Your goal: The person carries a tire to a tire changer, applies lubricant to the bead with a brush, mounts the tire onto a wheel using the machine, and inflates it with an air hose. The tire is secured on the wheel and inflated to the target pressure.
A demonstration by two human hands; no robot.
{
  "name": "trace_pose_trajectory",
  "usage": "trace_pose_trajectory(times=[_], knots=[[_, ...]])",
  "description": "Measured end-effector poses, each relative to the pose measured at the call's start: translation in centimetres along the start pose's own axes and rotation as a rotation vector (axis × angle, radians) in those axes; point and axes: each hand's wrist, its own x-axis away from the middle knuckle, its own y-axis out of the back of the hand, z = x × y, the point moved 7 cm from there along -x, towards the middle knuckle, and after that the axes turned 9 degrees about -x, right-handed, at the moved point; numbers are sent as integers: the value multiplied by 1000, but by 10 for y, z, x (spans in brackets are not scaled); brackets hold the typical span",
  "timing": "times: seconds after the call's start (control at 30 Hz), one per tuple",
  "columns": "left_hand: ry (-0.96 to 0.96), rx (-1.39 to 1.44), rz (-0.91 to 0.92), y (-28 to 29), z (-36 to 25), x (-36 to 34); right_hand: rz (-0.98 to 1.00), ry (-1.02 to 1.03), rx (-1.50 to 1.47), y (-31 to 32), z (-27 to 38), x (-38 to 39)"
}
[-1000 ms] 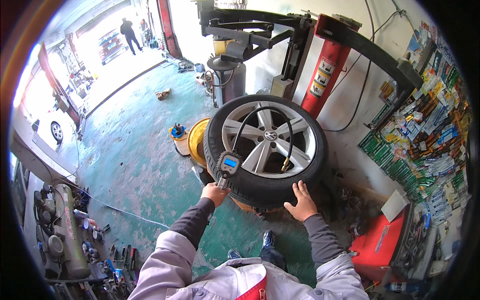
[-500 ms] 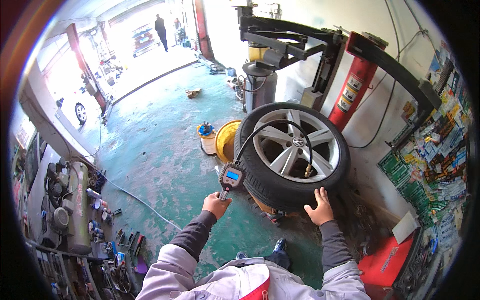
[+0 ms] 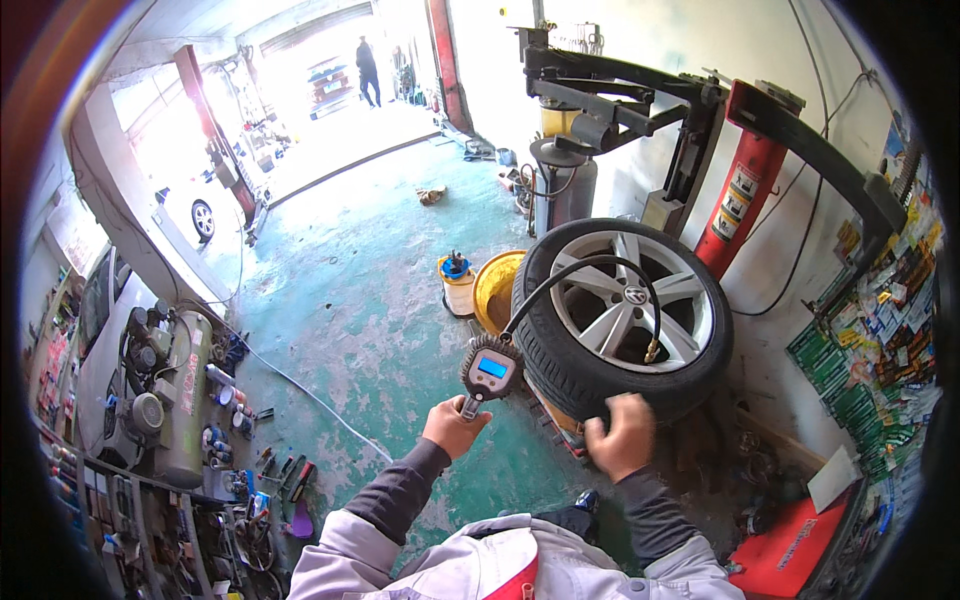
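Observation:
My left hand (image 3: 455, 428) grips the handle of a digital tire pressure gauge (image 3: 492, 368), its blue screen facing up. From the gauge a black hose (image 3: 600, 260) arches over the tire (image 3: 565, 365) and ends in a brass fitting (image 3: 652, 350) at the silver alloy wheel (image 3: 606, 326), near its inner edge. Whether the fitting sits on the valve is too small to tell. The wheel lies on its side on a tire changer. Close to the tire's near edge is my right hand (image 3: 622, 437), fingers smeared by motion; contact with the rubber cannot be made out.
Behind the wheel stands a tire changer with a black arm (image 3: 620, 95) and red column (image 3: 740, 195). A yellow bucket (image 3: 495, 290) and a small blue-topped container (image 3: 457, 285) are left of it. A green air compressor (image 3: 185, 400), cans and tools line the left. A person (image 3: 367, 72) stands far off.
My right hand has gone from spread fingers beside the tire to a blurred, more curled shape, slightly lower. The whole view has shifted, moving things rightward and down. My left hand keeps the gauge.

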Motion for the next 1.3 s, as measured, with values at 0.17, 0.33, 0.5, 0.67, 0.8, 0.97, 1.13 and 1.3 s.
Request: trace_pose_trajectory(times=[0.17,0.33,0.5,0.67,0.8,0.97,1.13,1.3], knots=[[0,-12,45,-5,-24,9,835,-28,-704,-160,126,56],[80,-25,51,-9,-30,14,1084,-294,-1108,-234,169,95],[65,-74,21,-11,-23,20,1037,-549,-1437,-225,175,114],[61,-117,21,-23,-17,26,1012,-591,-1217,-223,167,125],[49,-95,40,-32,-19,27,1033,-611,-1147,-229,157,133],[41,-81,51,-37,-23,27,996,-612,-1155,-227,153,133],[19,-60,47,-36,-24,24,999,-633,-1186,-217,159,123],[32,-109,47,-34,-16,21,1031,-562,-1131,-216,163,118]])
